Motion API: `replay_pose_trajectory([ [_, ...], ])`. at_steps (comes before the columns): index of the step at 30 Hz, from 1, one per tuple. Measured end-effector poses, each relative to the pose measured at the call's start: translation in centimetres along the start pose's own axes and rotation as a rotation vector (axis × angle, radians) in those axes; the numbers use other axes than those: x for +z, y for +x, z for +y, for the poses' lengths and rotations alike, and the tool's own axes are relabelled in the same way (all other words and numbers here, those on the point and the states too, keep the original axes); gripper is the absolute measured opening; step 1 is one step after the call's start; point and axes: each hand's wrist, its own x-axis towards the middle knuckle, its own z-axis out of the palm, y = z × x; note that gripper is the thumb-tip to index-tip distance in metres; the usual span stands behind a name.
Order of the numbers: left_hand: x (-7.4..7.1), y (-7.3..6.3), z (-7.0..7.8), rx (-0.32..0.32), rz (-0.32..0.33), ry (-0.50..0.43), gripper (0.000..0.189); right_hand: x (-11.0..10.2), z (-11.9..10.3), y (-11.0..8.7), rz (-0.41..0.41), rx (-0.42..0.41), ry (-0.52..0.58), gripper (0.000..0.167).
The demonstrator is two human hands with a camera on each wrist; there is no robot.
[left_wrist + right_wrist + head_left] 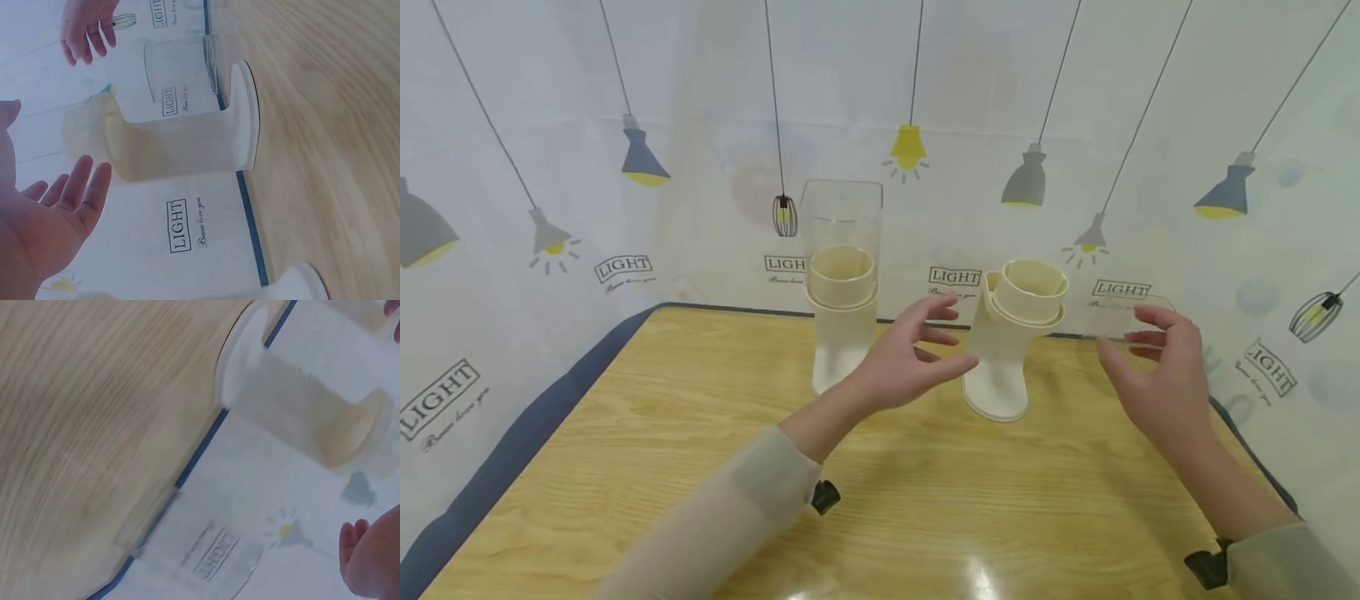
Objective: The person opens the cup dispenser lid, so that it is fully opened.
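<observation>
A cream-white stand with a round cup-like top rises between my two hands, its rounded foot on the table. My left hand, fingers spread, hovers just left of it and holds nothing. On the right, my right hand is held in the air with loosely bent fingers, also holding nothing. Behind and below that hand a clear container stands on the table, apart from the fingers in the left wrist view. A second stand of the same kind, left of my left hand, bears a tall clear container.
The wood-grain table has a dark blue edge showing along its back and left side. A white cloth printed with hanging lamps stands close behind it. A black strap piece sits at my left wrist.
</observation>
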Motion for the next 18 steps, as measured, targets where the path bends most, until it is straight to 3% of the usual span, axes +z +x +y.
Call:
replay_pose_trajectory([
  [8,-3.2,-4.1,0.1,0.03,0.02,0.003,0.073,1.7,-4.6,-2.2,-0.065,-0.26,0.047,0.055],
  [18,-7.5,-7.6,-0.7,0.047,0.09,0.061,0.068,4.5,-9.5,-2.1,-0.224,-0.369,0.097,0.053],
])
